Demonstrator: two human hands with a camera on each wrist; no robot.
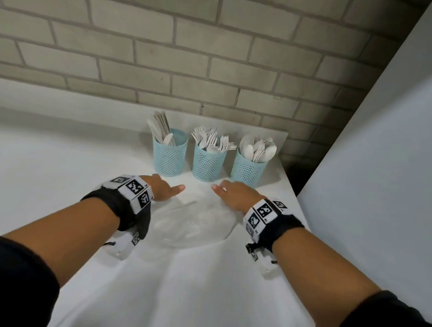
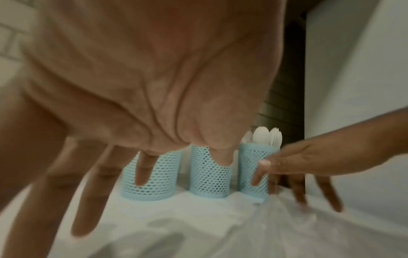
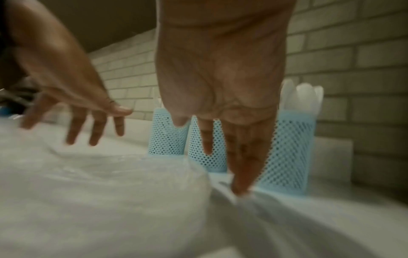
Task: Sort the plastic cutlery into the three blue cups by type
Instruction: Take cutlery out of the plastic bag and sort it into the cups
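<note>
Three blue mesh cups stand in a row by the brick wall: the left cup (image 1: 169, 151) holds white knives, the middle cup (image 1: 209, 158) forks, the right cup (image 1: 250, 165) spoons (image 3: 302, 97). Just in front of them, my left hand (image 1: 166, 189) and right hand (image 1: 233, 193) hover palm down with straight, spread fingers, holding nothing. In the right wrist view a right fingertip (image 3: 240, 190) touches the surface at the edge of a clear plastic bag (image 1: 193, 220). The left hand's fingers (image 2: 145, 172) hang straight in front of the cups.
The clear bag lies flat and crumpled on the white tabletop (image 1: 57, 179) between my wrists; I see no cutlery on it. A white panel (image 1: 386, 173) rises at the right past the table's edge. The brick wall (image 1: 191, 48) closes the back.
</note>
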